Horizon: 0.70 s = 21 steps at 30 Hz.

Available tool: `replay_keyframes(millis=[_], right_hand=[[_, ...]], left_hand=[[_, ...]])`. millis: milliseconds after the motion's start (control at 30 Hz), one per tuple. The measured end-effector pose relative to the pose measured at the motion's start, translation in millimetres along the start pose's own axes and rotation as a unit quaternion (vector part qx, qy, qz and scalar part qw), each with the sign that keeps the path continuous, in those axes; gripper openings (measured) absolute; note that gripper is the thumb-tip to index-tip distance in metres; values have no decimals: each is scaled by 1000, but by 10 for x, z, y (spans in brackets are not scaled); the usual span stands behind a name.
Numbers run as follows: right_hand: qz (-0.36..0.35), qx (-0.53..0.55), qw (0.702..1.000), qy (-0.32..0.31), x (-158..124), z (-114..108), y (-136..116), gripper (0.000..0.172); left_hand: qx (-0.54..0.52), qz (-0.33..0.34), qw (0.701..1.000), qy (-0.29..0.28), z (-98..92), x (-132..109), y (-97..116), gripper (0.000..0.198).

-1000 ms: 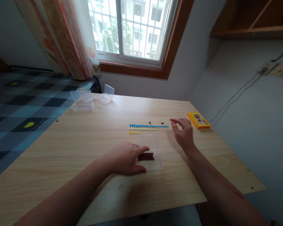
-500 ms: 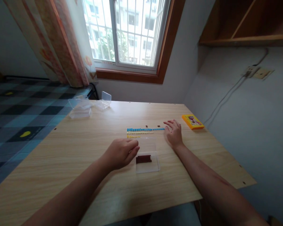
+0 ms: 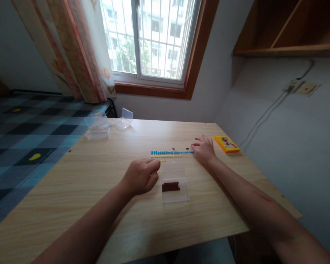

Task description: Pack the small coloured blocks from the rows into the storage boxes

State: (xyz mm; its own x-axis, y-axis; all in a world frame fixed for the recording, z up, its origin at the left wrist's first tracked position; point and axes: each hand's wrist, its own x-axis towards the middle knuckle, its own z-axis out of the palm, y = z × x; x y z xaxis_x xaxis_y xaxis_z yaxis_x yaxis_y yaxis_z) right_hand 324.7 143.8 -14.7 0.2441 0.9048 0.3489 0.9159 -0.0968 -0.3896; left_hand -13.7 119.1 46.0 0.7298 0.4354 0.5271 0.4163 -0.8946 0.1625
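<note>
My left hand [image 3: 143, 176] is curled closed above the table, just left of an opened clear plastic box [image 3: 183, 196]. Whatever its fingers may hold is hidden. Dark brown strips [image 3: 171, 186] lie inside that box. Tiny blue building blocks [image 3: 167, 152] form a long row, with a row of cream pieces [image 3: 165, 156] in front. Some yellow pieces [image 3: 163, 161] show beyond my left hand, which partly covers them. My right hand [image 3: 205, 150] rests at the right end of the blue row, fingers spread and fingertips close to the last blocks. Two small clusters of brown pieces [image 3: 173, 148] sit behind the rows.
A yellow box with a printed picture [image 3: 227, 143] lies near the table's right edge. Clear plastic cases [image 3: 97, 130] with raised lids stand at the far left of the wooden table [image 3: 79, 183]. A bed with a checked cover [image 3: 44, 139] adjoins on the left.
The view has shifted slightly, so things sit a little further right. My left hand is now curled over part of the yellow row. My right hand stays at the blue row's end, its fingers slightly more raised.
</note>
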Motion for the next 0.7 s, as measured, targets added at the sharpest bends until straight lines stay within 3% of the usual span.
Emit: replay_keyframes(millis=[167, 367, 567, 700], right_hand=[[3, -19, 998, -67, 187, -27, 27, 18], [3, -27, 994, -109, 206, -40, -15, 18], [-2, -28, 995, -96, 181, -66, -121, 16], [8, -7, 998, -61, 133, -289, -168, 22]], left_hand=[[0, 12, 999, -30, 16, 8, -5, 14], [-9, 12, 997, -72, 13, 18, 23, 12], [-17, 14, 997, -74, 5, 21, 19, 14], [-21, 15, 995, -97, 5, 17, 25, 14]])
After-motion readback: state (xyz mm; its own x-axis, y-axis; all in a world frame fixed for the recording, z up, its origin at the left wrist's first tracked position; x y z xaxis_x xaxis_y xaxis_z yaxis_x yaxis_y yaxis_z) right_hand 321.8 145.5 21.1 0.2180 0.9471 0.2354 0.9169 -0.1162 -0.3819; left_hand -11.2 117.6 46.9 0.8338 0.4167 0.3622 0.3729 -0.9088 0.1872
